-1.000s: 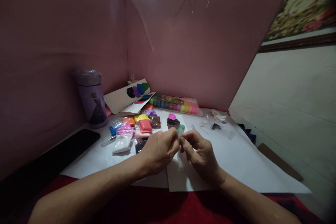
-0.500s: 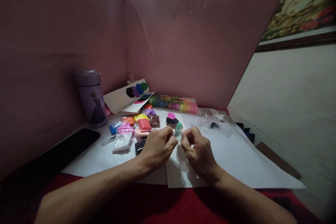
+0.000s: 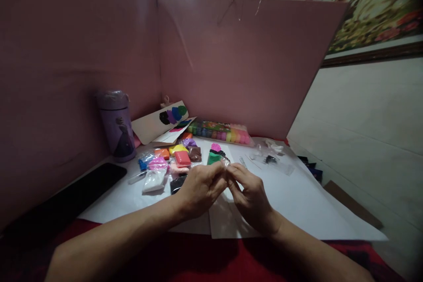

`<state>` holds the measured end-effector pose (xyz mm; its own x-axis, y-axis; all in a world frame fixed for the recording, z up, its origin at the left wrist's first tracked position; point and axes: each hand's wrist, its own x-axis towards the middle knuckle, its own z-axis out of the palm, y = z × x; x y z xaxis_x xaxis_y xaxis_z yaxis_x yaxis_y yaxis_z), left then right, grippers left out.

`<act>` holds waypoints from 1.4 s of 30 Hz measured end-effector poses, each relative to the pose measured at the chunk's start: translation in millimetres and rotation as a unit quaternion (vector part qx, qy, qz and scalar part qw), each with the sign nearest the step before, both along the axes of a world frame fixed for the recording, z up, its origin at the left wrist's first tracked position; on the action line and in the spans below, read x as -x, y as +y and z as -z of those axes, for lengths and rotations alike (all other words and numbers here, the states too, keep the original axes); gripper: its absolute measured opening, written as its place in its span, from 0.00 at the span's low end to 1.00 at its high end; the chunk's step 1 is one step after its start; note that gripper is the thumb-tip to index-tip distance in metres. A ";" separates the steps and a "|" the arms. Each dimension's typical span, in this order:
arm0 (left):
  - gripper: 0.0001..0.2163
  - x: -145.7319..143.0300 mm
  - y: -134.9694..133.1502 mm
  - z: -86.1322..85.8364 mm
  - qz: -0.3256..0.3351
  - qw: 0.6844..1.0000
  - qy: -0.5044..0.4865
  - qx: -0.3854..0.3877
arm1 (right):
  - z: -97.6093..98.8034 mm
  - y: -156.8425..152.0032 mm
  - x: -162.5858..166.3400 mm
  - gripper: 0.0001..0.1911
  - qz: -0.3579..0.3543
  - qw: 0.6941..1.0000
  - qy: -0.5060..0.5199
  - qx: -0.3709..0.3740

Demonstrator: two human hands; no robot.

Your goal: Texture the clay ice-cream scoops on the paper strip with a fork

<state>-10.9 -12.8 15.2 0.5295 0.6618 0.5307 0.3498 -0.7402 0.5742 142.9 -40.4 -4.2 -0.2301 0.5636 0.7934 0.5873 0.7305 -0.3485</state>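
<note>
My left hand (image 3: 204, 187) is closed round a small packet of green modelling clay (image 3: 214, 157), whose green part shows just beyond the fingers. Its clear plastic wrapper (image 3: 226, 163) sticks up between both hands. My right hand (image 3: 250, 194) pinches at that wrapper, fingertips touching the left hand's. Just past the hands, pink and black clay pieces (image 3: 216, 146) lie on a white card (image 3: 228, 220). Several wrapped clay packets lie left of my left hand, including a red one (image 3: 182, 158) and a white one (image 3: 154, 180).
White paper (image 3: 307, 202) covers the table over a red cloth (image 3: 185, 255). A purple bottle (image 3: 117, 128) and black phone (image 3: 99, 178) stand and lie at left. A long pack of coloured clay (image 3: 221, 132) lies at the back, before pink boards (image 3: 244, 61). Plastic scraps (image 3: 271, 158) lie right.
The green clay packet has turned from upright between the hands to lying toward the left hand. My fingertips have come together at the wrapper.
</note>
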 end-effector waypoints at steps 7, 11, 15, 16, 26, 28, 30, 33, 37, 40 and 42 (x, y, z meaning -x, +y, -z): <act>0.10 3.8 3.0 -5.7 -0.014 0.996 -0.085 -0.033 | -0.2 5.0 -1.2 0.11 -0.053 0.968 0.214 0.122; 0.08 7.2 15.9 -12.1 -0.086 0.979 -0.184 0.034 | -1.8 5.5 0.1 0.14 -0.091 0.936 0.298 0.167; 0.18 7.5 24.8 -8.5 0.090 0.926 -0.185 0.315 | -0.8 6.3 -0.7 0.15 -0.073 0.936 0.303 0.164; 0.18 7.2 25.4 -7.3 0.117 0.911 -0.193 0.346 | -0.1 7.1 -1.3 0.15 -0.067 0.937 0.303 0.163; 0.12 8.4 25.6 -9.6 0.089 0.912 -0.247 0.315 | 1.5 11.6 -0.6 0.14 -0.116 0.913 0.331 0.207; 0.11 7.2 25.7 -8.8 0.087 0.912 -0.256 0.308 | 1.0 11.5 0.0 0.12 -0.132 0.909 0.335 0.209; 0.11 5.9 25.6 -7.9 0.087 0.912 -0.262 0.305 | 1.2 11.3 0.5 0.09 -0.139 0.909 0.332 0.209; 0.11 5.0 25.0 -7.3 0.087 0.913 -0.260 0.303 | 2.3 10.3 1.1 0.07 -0.125 0.913 0.335 0.198; 0.11 5.6 24.6 -8.0 0.091 0.914 -0.250 0.307 | 3.5 9.0 1.2 0.11 -0.095 0.923 0.325 0.185; 0.13 6.2 24.8 -8.8 0.102 0.913 -0.251 0.305 | 3.0 8.6 0.9 0.14 -0.096 0.928 0.307 0.190; 0.14 6.2 25.0 -9.1 0.104 0.913 -0.256 0.300 | 2.0 8.9 0.7 0.15 -0.108 0.927 0.302 0.193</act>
